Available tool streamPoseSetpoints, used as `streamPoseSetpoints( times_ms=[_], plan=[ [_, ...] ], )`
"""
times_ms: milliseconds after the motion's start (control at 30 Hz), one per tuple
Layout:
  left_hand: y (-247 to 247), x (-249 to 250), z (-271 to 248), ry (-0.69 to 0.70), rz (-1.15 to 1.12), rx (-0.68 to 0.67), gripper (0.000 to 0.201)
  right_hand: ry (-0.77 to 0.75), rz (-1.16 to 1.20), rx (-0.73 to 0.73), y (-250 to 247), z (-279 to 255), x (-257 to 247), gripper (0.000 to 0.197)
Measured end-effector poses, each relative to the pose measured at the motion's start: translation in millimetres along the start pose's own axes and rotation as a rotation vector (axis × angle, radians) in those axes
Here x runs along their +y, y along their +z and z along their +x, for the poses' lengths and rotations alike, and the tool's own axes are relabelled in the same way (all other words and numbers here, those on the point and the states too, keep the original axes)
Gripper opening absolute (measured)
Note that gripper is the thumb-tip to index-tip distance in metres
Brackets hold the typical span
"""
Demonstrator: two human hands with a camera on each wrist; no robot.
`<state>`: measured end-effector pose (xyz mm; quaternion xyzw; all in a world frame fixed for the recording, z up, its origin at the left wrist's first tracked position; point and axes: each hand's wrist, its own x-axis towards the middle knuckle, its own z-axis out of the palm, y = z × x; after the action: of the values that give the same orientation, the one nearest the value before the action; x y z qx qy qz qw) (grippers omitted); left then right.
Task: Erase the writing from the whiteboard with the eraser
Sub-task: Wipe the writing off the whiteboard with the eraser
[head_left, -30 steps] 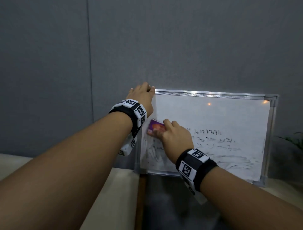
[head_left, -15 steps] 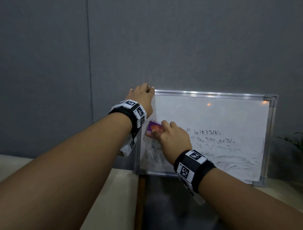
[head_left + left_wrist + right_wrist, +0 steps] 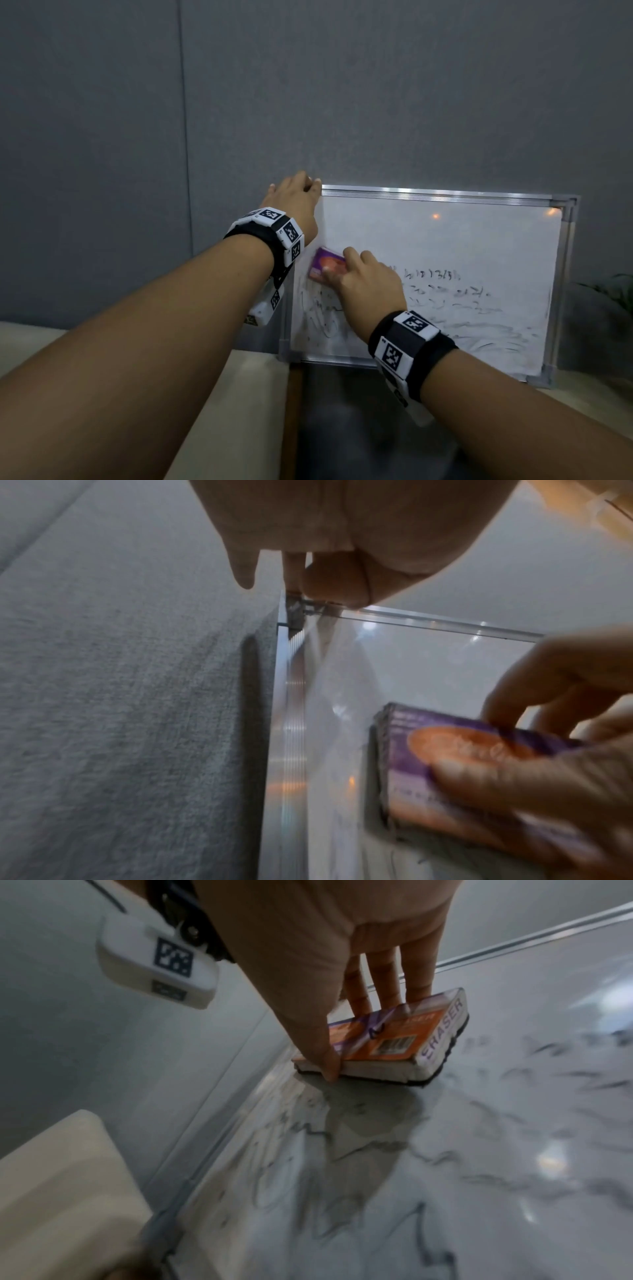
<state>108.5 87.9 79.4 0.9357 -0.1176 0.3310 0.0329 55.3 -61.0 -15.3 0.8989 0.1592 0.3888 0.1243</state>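
A metal-framed whiteboard (image 3: 445, 240) leans upright against the grey wall, its lower half smeared with dark writing (image 3: 455, 294). My left hand (image 3: 298, 202) grips its top left corner (image 3: 294, 610), thumb on the front. My right hand (image 3: 363, 281) holds a purple and orange eraser (image 3: 325, 265) flat against the board near the left edge, thumb on one long side and fingers on the other. The right wrist view shows the eraser (image 3: 394, 1039) with its dark felt on the board and scribbles (image 3: 342, 1191) below it. The left wrist view also shows the eraser (image 3: 462, 764).
The board stands on a cream ledge (image 3: 239, 394) with a dark gap (image 3: 342, 428) below its middle. A grey fabric wall (image 3: 342, 102) rises behind. Green leaves (image 3: 613, 291) show at the right edge.
My right hand has slid the eraser a little to the left and slightly down along the board's left side. The left hand has stayed on the corner.
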Motion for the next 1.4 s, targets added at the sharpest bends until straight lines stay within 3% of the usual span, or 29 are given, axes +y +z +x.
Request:
streamPoseSetpoints(
  times_ms=[167,400,633,867,1067,1400],
  plan=[
    [-1.9,1.4,-0.6,-0.001,0.008,-0.006,0.08,0.071,0.004,0.067,-2.2,10.9,11.1,0.032],
    [-1.9,0.7,-1.5,-0.007,0.006,-0.014,0.08,0.016,0.021,0.052,8.3,-11.4,5.2,0.034],
    [-3.4,2.8,-2.1,-0.006,0.005,-0.016,0.08,0.113,0.018,0.127,-0.6,5.0,25.6,0.031],
    [-4.4,1.7,-3.4,-0.005,0.008,-0.022,0.08,0.042,0.004,0.091,9.8,-15.6,18.1,0.033],
    [-3.7,4.4,-3.1,-0.015,0.004,-0.009,0.08,0.131,-0.001,0.127,-1.1,-8.4,45.3,0.03],
    [-4.5,4.6,-3.0,-0.017,0.021,-0.024,0.08,0.091,-0.007,0.109,8.9,-26.4,41.9,0.034]
  ],
)
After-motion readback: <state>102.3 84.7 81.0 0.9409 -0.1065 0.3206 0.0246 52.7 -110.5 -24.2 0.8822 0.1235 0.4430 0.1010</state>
